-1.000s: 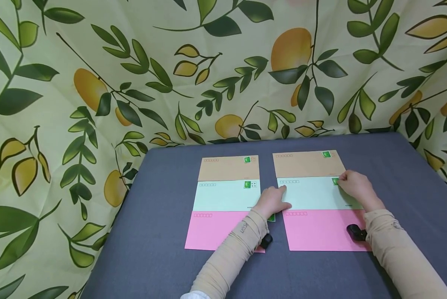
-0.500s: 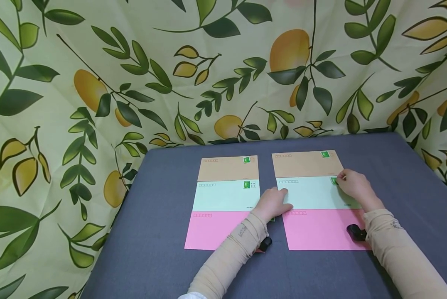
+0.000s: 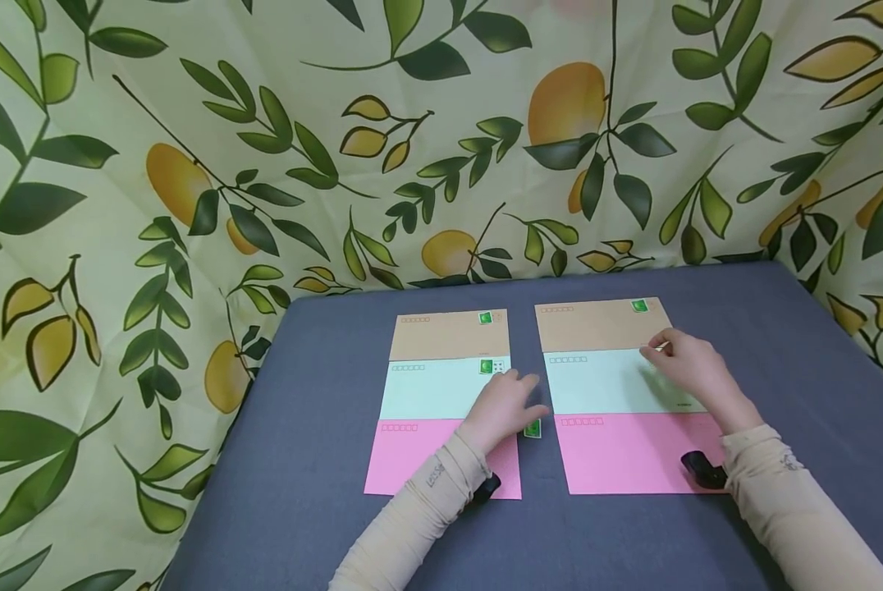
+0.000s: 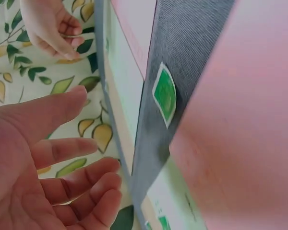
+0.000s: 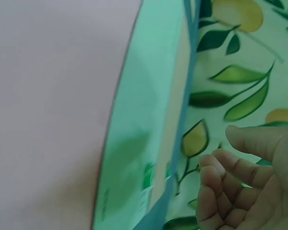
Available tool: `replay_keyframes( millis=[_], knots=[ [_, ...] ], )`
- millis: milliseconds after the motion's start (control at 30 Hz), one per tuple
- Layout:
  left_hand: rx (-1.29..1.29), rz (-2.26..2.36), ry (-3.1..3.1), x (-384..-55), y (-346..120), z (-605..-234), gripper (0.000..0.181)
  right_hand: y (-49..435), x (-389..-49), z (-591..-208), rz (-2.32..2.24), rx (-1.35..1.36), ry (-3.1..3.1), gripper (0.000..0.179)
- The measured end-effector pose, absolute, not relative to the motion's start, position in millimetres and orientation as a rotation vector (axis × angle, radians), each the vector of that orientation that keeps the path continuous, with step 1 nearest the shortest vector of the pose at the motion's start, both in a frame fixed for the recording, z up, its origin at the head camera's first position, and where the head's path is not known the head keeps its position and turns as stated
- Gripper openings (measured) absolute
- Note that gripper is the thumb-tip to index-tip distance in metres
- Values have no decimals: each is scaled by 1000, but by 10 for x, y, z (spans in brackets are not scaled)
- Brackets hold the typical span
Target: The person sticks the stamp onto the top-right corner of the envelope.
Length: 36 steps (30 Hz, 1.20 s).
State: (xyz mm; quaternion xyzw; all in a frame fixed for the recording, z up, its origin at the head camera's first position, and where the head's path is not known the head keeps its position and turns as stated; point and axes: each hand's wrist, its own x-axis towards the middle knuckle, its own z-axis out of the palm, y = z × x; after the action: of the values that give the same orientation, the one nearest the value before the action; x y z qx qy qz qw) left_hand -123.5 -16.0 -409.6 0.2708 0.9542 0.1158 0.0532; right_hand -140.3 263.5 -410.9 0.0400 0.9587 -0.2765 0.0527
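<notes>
My left hand (image 3: 502, 408) hovers over the right side of the left column of envelopes, fingers relaxed and holding nothing. Just off its thumb, a loose green stamp (image 3: 533, 428) lies on the cloth between the two columns; the left wrist view shows this stamp (image 4: 164, 96) beside the pink envelope. Above the right-hand mint envelope (image 3: 597, 386) is my right hand (image 3: 693, 373), its fingers loosely bent. Thumb and fingers stand apart with nothing between them in the right wrist view. A green stamp (image 5: 148, 176) sits on that mint envelope, hidden behind the hand in the head view.
Brown envelopes (image 3: 441, 338) (image 3: 597, 330) with green stamps top both columns. The left mint envelope (image 3: 427, 396) bears a stamp (image 3: 487, 367); pink envelopes (image 3: 412, 464) (image 3: 626, 460) lie nearest. Blue-grey cloth (image 3: 301, 460) covers the table, and a leaf-patterned curtain (image 3: 382, 180) hangs behind.
My left hand has lifted away from the right column and moved left, uncovering the loose stamp. My right hand has shifted slightly left and let go of the mint envelope's stamp corner.
</notes>
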Motion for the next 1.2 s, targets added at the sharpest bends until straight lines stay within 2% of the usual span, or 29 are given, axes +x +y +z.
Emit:
replay_keyframes(
  millis=[367,1033,1200],
  knots=[
    [775,203,3009,-1019,-614,-4120,45,2145,-1265,-4054,-979,-144,3033,26],
    [196,469,2963,-711,-1459,-4266,49,1308,-1073,-4354,-1111,-254,2817,19],
    [160,576,2942,-665,-1566,-4307,53,1236,-1057,-4424,-1064,-271,2821,17]
  ],
)
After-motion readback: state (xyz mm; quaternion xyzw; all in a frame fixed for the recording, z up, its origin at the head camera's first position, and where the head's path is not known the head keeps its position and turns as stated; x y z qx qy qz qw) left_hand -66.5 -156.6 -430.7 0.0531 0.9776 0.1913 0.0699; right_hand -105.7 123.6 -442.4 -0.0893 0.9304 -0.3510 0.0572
